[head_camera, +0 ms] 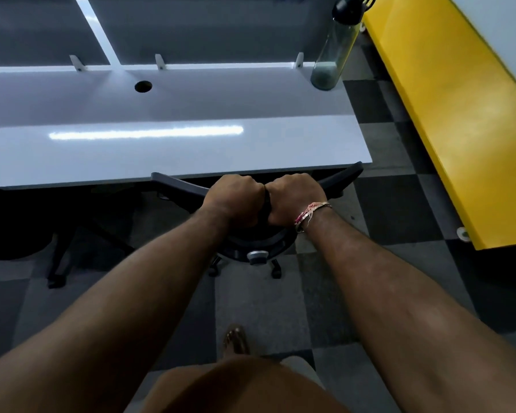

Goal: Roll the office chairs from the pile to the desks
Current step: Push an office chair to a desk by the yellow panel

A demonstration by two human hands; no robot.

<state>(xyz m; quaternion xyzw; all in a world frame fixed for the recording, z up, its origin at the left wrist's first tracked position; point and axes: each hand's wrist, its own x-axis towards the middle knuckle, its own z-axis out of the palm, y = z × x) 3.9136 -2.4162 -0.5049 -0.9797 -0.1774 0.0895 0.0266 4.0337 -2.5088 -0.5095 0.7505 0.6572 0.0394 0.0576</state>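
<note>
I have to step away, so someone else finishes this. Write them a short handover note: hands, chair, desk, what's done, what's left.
Left hand: fist closed on the top of the chair back.
Right hand: closed on the same spot, touching the left.
Chair: at the white desk, armrests at its front edge, seat hidden beneath.
A bottle stands on the desk's far right corner. Another dark chair sits to the left.
Done: this chair looks to be in place.
Left: let go, fetch the next; the pile is out of view.
</note>
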